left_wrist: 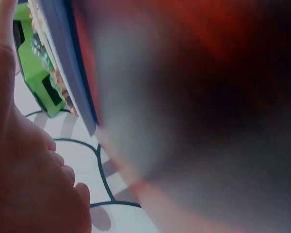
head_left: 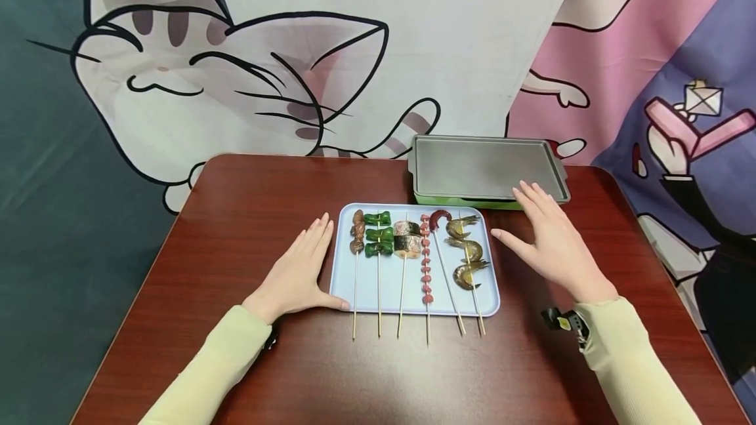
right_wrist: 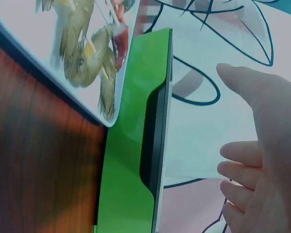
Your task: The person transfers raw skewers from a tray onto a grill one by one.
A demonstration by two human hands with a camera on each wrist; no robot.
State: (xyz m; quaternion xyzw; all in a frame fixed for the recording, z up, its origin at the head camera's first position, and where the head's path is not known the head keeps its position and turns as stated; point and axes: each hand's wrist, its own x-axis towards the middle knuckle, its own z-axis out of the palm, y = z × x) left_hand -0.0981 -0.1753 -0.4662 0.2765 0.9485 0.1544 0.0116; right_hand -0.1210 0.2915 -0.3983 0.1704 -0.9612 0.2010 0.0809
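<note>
A light-blue tray (head_left: 366,290) lies on the table with several skewers across it, their sticks jutting over the near edge. From left to right they carry brown chunks (head_left: 357,231), green pieces (head_left: 378,235), dark-skinned pale pieces (head_left: 407,239), small pink pieces (head_left: 426,261), a curled red tentacle (head_left: 438,218) and shrimp (head_left: 466,251). My left hand (head_left: 298,267) lies beside the tray's left side, fingers straight, thumb tip at the near left corner. To the right of the tray, my right hand (head_left: 552,241) is spread with nothing in it, fingertips overlapping the grill's near edge in the head view.
Behind the tray, at the table's far edge, stands a green electric grill (right_wrist: 131,141) with a flat grey top (head_left: 487,166). The brown table (head_left: 248,195) ends at a cartoon-cat cloth (head_left: 461,38). A dark figure or garment (head_left: 726,300) shows at far right.
</note>
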